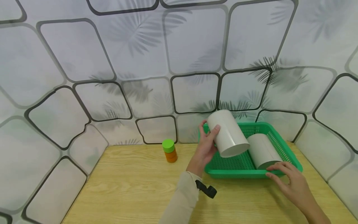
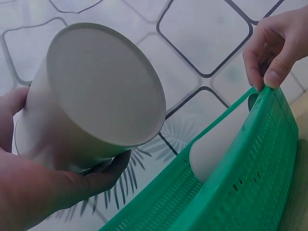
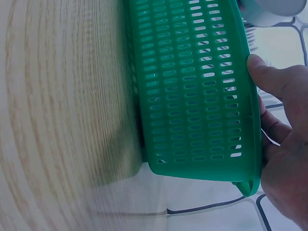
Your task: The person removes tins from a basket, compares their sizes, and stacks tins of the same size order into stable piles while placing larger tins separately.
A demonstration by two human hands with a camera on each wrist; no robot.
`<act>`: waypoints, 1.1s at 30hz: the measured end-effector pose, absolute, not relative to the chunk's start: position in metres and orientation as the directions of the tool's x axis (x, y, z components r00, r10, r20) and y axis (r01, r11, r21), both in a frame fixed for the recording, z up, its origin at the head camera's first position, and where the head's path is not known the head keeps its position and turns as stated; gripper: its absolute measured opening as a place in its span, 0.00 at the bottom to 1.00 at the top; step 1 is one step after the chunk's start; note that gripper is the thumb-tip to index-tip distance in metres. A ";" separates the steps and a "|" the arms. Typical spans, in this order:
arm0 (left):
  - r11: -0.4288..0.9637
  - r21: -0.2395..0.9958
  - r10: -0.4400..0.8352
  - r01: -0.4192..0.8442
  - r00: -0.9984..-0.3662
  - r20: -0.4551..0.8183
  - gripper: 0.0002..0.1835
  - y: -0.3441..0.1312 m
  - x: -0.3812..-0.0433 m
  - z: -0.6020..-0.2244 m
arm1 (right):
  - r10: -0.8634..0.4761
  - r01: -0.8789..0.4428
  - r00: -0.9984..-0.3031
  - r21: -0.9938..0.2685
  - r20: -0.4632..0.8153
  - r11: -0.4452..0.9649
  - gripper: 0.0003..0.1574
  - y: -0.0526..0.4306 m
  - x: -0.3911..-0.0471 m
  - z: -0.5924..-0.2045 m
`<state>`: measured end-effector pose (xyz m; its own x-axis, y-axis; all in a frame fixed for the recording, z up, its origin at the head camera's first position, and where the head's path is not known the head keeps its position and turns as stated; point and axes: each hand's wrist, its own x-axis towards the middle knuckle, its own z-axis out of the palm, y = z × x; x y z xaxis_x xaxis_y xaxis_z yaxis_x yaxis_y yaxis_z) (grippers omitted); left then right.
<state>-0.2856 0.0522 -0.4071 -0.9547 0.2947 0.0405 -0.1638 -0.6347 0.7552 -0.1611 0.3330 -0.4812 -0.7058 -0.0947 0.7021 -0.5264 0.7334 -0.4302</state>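
My left hand [image 1: 207, 144] grips a white cylindrical canister [image 1: 227, 133], holding it tilted above the left part of a green plastic basket [image 1: 237, 174]. In the left wrist view the plain flat end of this canister [image 2: 106, 86] faces the camera. A second white canister [image 1: 264, 151] lies on its side in the right part of the basket. My right hand [image 1: 293, 183] pinches the basket's front rim near that one, with the thumb on the outer side and the fingers over the rim. Whatever is inside either canister cannot be seen.
A small orange bottle with a bright green lid [image 1: 168, 146] stands upright on the wooden table [image 1: 126, 186], left of the basket. Patterned cloth or paper [image 1: 195, 40] rises behind the table and along its sides. A black strap [image 1: 206, 189] hangs at my left sleeve.
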 end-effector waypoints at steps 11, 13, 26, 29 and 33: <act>-0.594 0.805 0.226 -0.016 -0.963 0.148 0.40 0.030 -0.283 -0.406 | -0.098 -0.528 -0.704 -0.426 0.703 0.735 0.24 0.333 -0.163 -0.480; -0.580 0.814 0.212 0.011 -0.963 0.164 0.39 0.025 -0.283 -0.408 | -0.098 -0.527 -0.702 -0.422 0.706 0.738 0.24 0.333 -0.163 -0.480; -0.579 0.808 0.163 0.107 -0.956 0.243 0.37 -0.009 -0.273 -0.403 | -0.098 -0.526 -0.699 -0.417 0.708 0.741 0.24 0.332 -0.163 -0.481; -0.579 0.805 0.150 0.128 -0.954 0.260 0.38 -0.021 -0.271 -0.403 | -0.102 -0.530 -0.697 -0.415 0.710 0.739 0.23 0.332 -0.162 -0.481; -0.574 0.802 0.138 0.164 -0.946 0.293 0.36 -0.037 -0.268 -0.403 | -0.101 -0.530 -0.697 -0.415 0.710 0.739 0.24 0.332 -0.161 -0.481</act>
<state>-0.2683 -0.0371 -0.4029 -0.9462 0.1381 0.2926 0.1642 -0.5743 0.8020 -0.1607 0.3319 -0.4811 -0.6965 -0.1014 0.7103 -0.5304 0.7395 -0.4145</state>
